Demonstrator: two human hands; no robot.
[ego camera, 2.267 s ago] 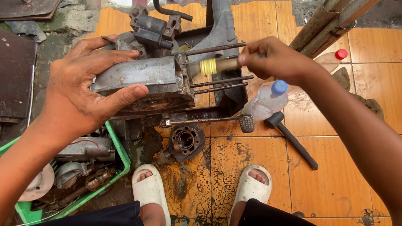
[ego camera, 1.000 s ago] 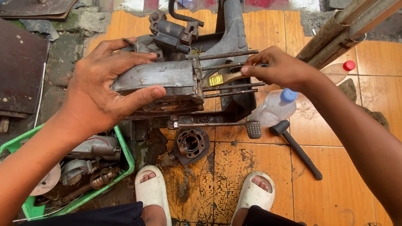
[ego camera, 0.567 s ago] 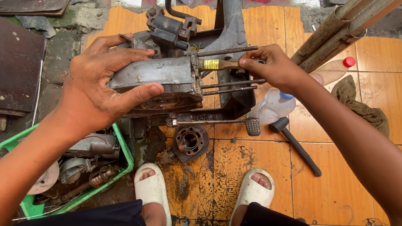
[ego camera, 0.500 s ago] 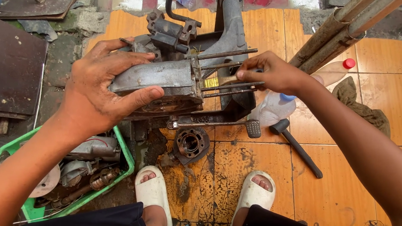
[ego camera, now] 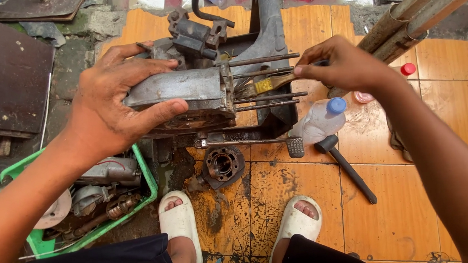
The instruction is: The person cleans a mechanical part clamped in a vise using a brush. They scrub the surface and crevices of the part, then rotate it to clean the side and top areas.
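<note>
My left hand (ego camera: 112,101) grips the grey, greasy engine case (ego camera: 176,91) from the left, thumb underneath and fingers over its top. Four long metal studs (ego camera: 267,97) stick out of the case to the right. My right hand (ego camera: 344,63) pinches the handle of a small paintbrush (ego camera: 266,84) with a brass ferrule. Its bristles lie against the case face between the studs. The case rests on a black metal tray (ego camera: 277,120) on the orange tiled floor.
A green crate (ego camera: 147,179) of engine parts stands at the lower left. A cylinder (ego camera: 221,164) lies in front of my sandalled feet. A kick lever (ego camera: 251,143), a black mallet (ego camera: 349,167), a clear bottle with a blue cap (ego camera: 321,121) and metal pipes (ego camera: 418,11) surround the work.
My right hand has kept sweeping the brush up and down between the studs; it now sits higher and further right, with the brush angled down-left. My left hand stayed on the case.
</note>
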